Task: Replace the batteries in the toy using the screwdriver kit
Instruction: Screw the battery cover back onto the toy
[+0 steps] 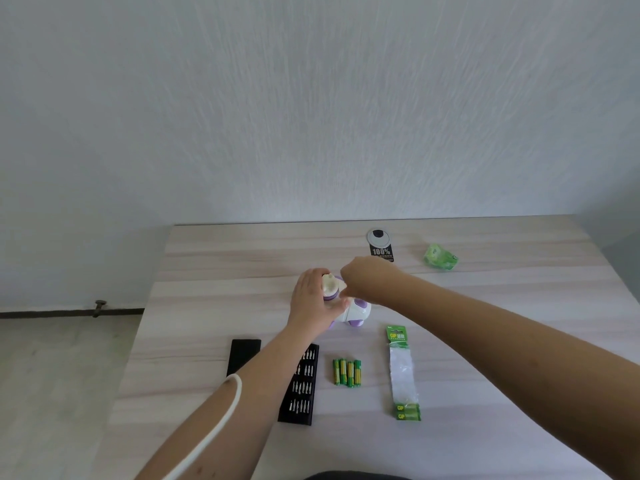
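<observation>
A: We noted the toy (346, 306), white and purple, near the middle of the desk (214, 271), with both hands on it. The left hand (313, 299) was wrapped around its left side, fingers curled over the top and thumb against the body.

B: And the right hand (362, 277)?

A: It came in from above, fingers bent down onto the upper part of the toy. We could not tell whether it held a driver or only the toy; the fingertips were hidden.

B: How far along did we judge the job?

A: Early or midway, we thought. Four loose batteries (347, 372) lay side by side nearer the person, apart from the toy, and the battery pack (403, 372) beside them looked torn open, with two cells left at its lower end. Whether the loose four were new or spent, we could not say. The bit tray (300, 386) lay open, partly under the left forearm, its black lid (244, 355) just to the left.

B: Anything farther out?

A: A crumpled green wrapper (440, 258) and a black card (381, 249) near the far edge. The toy's battery cover was not visible to us.
</observation>
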Demonstrator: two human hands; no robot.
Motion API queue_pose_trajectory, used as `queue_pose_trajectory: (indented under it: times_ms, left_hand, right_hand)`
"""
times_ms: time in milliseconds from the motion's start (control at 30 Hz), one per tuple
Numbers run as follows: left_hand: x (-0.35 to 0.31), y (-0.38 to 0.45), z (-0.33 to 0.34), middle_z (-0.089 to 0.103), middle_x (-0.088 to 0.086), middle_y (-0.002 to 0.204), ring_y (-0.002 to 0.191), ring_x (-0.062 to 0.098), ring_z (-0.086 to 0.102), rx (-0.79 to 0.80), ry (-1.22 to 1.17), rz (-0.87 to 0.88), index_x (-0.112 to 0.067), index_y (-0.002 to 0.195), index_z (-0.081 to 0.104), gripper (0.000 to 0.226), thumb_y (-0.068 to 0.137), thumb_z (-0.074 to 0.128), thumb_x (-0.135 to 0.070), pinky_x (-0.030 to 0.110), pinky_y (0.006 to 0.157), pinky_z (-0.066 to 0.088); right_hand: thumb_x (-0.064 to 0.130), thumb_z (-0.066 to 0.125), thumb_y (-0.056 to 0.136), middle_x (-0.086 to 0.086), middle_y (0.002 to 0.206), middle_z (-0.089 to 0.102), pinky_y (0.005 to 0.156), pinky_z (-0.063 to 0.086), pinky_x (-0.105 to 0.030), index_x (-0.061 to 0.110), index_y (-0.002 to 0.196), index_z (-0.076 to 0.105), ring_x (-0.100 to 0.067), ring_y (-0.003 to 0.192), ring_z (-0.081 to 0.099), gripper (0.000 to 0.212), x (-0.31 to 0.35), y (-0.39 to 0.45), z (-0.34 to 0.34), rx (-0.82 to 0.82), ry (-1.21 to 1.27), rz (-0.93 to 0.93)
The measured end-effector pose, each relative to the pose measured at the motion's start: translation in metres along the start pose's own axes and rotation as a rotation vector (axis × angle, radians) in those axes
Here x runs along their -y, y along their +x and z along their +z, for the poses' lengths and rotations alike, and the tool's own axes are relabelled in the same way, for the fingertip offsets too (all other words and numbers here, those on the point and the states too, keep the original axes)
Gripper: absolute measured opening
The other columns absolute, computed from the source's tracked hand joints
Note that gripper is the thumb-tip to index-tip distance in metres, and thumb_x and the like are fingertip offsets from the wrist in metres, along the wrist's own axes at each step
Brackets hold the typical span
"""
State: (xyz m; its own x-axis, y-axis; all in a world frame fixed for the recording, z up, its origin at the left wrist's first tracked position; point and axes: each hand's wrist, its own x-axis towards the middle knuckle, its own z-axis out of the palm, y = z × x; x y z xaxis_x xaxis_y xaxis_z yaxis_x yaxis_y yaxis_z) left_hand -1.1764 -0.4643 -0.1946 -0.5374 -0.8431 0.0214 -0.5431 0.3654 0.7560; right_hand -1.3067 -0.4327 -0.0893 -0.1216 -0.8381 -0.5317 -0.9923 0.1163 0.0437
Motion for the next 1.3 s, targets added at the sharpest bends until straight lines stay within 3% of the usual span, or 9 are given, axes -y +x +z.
queue_pose_trajectory:
  times_ms: [100,167,267,600,733,833,967,1167,1300]
  left_hand:
    - [0.0,0.0,0.0,0.053,-0.003,0.11,0.105,0.017,0.048,0.002,0.008,-0.003,-0.017,0.111,0.053,0.056,0.067,0.081,-0.037,0.033,0.091,0.043]
    - [0.0,-0.001,-0.001,0.053,-0.002,0.111,0.106,0.018,0.048,0.01,0.001,-0.007,-0.016,0.113,0.053,0.055,0.068,0.08,-0.034,0.035,0.093,0.043]
    - [-0.001,-0.001,-0.002,0.053,0.0,0.112,0.107,0.019,0.048,0.015,-0.004,-0.009,-0.015,0.112,0.053,0.053,0.069,0.078,-0.032,0.036,0.095,0.043]
    - [-0.003,-0.001,-0.005,0.05,-0.006,0.112,0.109,0.015,0.046,0.039,0.001,-0.024,-0.018,0.112,0.051,0.052,0.07,0.078,-0.033,0.032,0.093,0.042]
    - [-0.002,0.001,-0.006,0.05,-0.005,0.115,0.111,0.016,0.046,0.066,0.002,-0.038,-0.019,0.114,0.051,0.055,0.07,0.079,-0.033,0.032,0.095,0.041]
    - [0.0,0.001,-0.006,0.051,-0.005,0.113,0.11,0.016,0.047,0.069,-0.003,-0.04,-0.019,0.112,0.051,0.053,0.068,0.078,-0.033,0.033,0.093,0.043]
    - [0.0,0.001,-0.009,0.051,-0.007,0.112,0.109,0.017,0.05,0.074,0.014,-0.007,-0.022,0.113,0.051,0.055,0.067,0.077,-0.035,0.036,0.093,0.044]
    - [0.011,0.001,-0.028,0.028,0.001,0.155,0.146,0.018,0.018,0.248,-0.037,0.01,-0.024,0.15,0.023,0.094,0.076,0.079,-0.039,0.038,0.118,0.019]
    - [0.021,-0.01,-0.048,0.032,0.005,0.153,0.144,0.021,0.023,0.16,-0.046,-0.02,-0.018,0.149,0.029,0.073,0.088,0.069,-0.023,0.03,0.115,0.017]
  right_hand:
    - [0.003,0.063,0.074,-0.009,0.084,0.066,0.05,0.039,-0.025,0.005,0.094,0.064,-0.026,0.075,0.059,0.02,-0.003,0.0,0.001,0.017,0.051,-0.046]
    - [-0.003,0.064,0.07,-0.005,0.068,0.058,0.043,0.029,-0.023,0.007,0.073,0.059,-0.025,0.065,0.054,0.012,-0.005,0.001,0.002,0.0,0.041,-0.019]
    - [-0.002,0.068,0.068,0.0,0.052,0.048,0.043,0.031,-0.022,0.012,0.049,0.047,-0.019,0.049,0.048,0.031,0.0,0.002,0.003,-0.018,0.008,0.008]
    - [0.04,0.038,0.1,0.0,0.061,0.05,0.048,0.03,-0.024,0.012,0.061,0.049,-0.016,0.054,0.045,0.05,-0.006,-0.006,0.005,-0.103,0.112,0.123]
    - [0.027,0.044,0.1,-0.007,0.097,0.059,0.062,0.042,-0.031,0.016,0.11,0.06,-0.027,0.087,0.057,0.022,-0.015,-0.022,0.011,-0.038,0.078,0.05]
    - [0.028,0.036,0.103,-0.01,0.104,0.062,0.076,0.049,-0.037,0.013,0.108,0.06,-0.028,0.091,0.057,0.028,-0.019,-0.037,0.022,-0.104,0.246,0.09]
    - [0.028,0.034,0.103,-0.005,0.095,0.063,0.071,0.045,-0.033,0.011,0.109,0.06,-0.022,0.083,0.057,0.032,-0.014,-0.062,0.042,-0.194,0.578,0.152]
    - [0.03,0.045,0.1,0.006,0.068,0.061,0.058,0.045,-0.022,0.022,0.099,0.061,-0.007,0.055,0.055,0.018,0.009,-0.083,0.066,-0.298,1.091,0.251]
    - [0.023,0.045,0.1,-0.001,0.069,0.063,0.06,0.048,-0.026,0.015,0.097,0.062,-0.011,0.057,0.057,0.019,0.033,-0.092,0.074,-0.309,1.334,0.258]
